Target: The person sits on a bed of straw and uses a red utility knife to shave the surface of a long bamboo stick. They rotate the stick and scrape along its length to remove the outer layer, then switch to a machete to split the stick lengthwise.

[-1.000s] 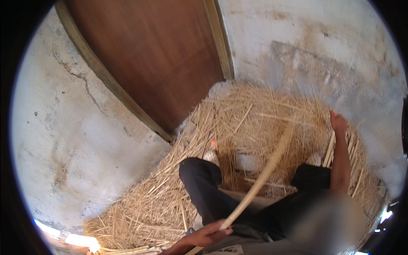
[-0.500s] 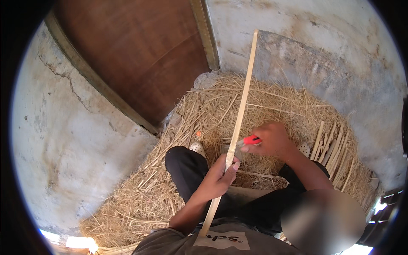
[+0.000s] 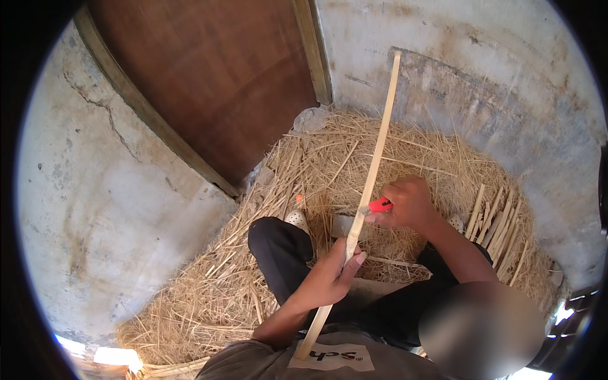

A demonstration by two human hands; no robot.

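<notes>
A long pale bamboo strip point(image 3: 379, 152) slants up from my lap toward the far wall, its lower end against my shirt. Around its lower half my left hand point(image 3: 330, 273) is closed, thumb on the near side. In my right hand point(image 3: 408, 201) is a red-handled cutter knife point(image 3: 380, 204), gripped in the fist just above the left hand. The knife's front end meets the right edge of the strip; its blade is too small to make out well.
Straw and shavings point(image 3: 209, 304) cover the floor around my legs. Several cut bamboo strips point(image 3: 497, 221) lie in a bundle at the right. A brown door point(image 3: 209, 82) stands ahead at the left, between stained plaster walls point(image 3: 120, 221). A small orange object point(image 3: 299, 197) rests in the straw.
The strip's top has swung slightly to the right. The knife, a little apart from the strip's edge before, now touches it. My left hand still grips the strip.
</notes>
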